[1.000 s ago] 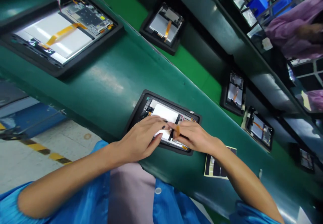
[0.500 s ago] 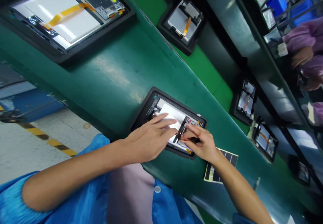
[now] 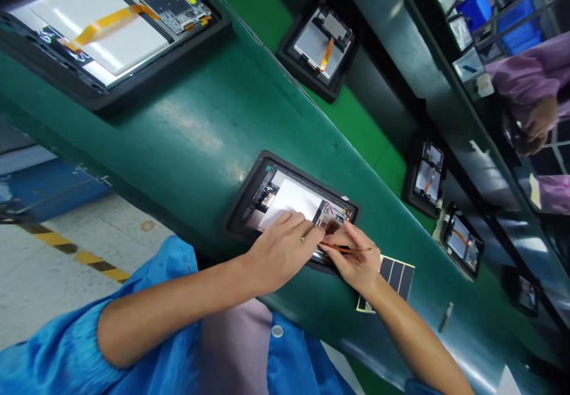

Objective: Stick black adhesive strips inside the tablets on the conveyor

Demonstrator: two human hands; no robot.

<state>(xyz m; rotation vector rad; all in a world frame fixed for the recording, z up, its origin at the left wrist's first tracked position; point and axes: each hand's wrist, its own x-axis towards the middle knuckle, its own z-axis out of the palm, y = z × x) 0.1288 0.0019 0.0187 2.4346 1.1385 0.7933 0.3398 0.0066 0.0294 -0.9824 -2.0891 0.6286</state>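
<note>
An opened tablet (image 3: 294,196) lies in a black tray (image 3: 244,205) on the green bench (image 3: 178,145), its white battery and circuit parts showing. Over the tablet's near side, my left hand (image 3: 285,249) has its fingers bent and pressed together; what they hold, if anything, is too small to name. My right hand (image 3: 356,258) pinches a thin orange-brown strip (image 3: 345,248) over the tablet's right part. The fingertips of both hands nearly meet. A sheet of black stickers (image 3: 396,279) lies beside my right wrist, partly hidden by my forearm.
A larger-looking tray with an open tablet (image 3: 124,24) is at the upper left. Several more stand along the green strip, one at the top (image 3: 324,44). A small stick-like object (image 3: 446,316) lies at the lower right. Across the bench is a person's hand (image 3: 541,119).
My left hand has moved from the white battery toward the right hand, its fingers now bent. The orange-brown strip now shows clearly in my right hand. The view has shifted slightly.
</note>
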